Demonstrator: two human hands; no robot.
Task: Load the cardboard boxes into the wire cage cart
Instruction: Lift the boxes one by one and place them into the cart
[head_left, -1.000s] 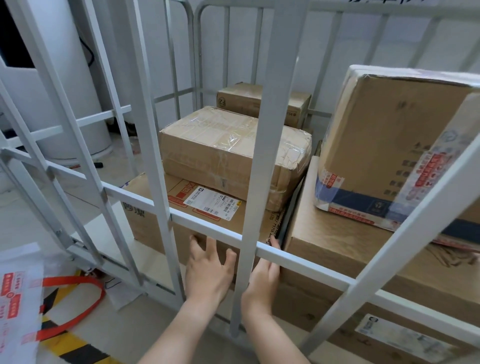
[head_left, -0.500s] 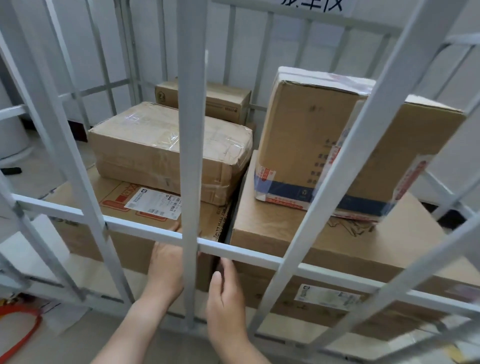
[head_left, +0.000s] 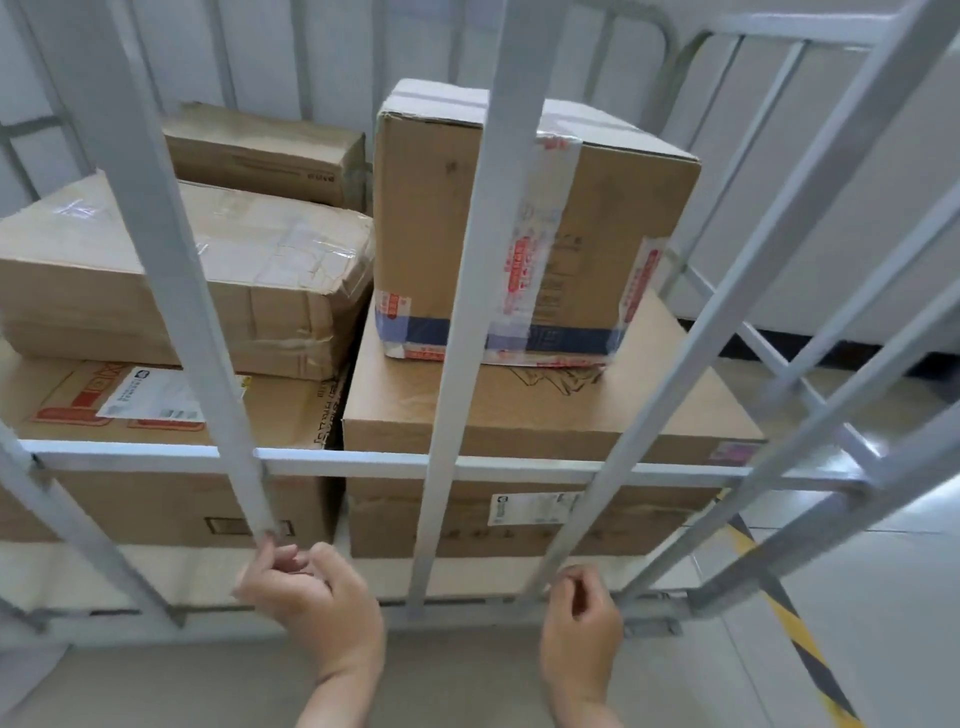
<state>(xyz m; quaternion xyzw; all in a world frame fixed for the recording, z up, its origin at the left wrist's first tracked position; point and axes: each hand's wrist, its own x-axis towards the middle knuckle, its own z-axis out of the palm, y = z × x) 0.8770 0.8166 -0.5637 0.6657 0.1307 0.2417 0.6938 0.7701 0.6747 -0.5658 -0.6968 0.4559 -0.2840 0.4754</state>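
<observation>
Head view: 5 cardboard boxes (head_left: 519, 415) sit stacked inside the wire cage cart (head_left: 363, 464), the flat ones lying long side left-to-right, 1 taped box (head_left: 431, 218) upright at right. The white labels (head_left: 150, 400) are unreadable. The left hand (head_left: 317, 603) pinches a bar (head_left: 205, 338) end; the right hand (head_left: 582, 623) curls at another's foot, grip unclear

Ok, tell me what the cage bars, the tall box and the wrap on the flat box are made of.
The cage bars look like painted metal, pale grey with a soft sheen: straight, rigid sections. The tall box is brown cardboard, matt, with folded edges. The wrap on the flat box seems clear plastic tape or film: glossy, wrinkled, catching glare.
</observation>
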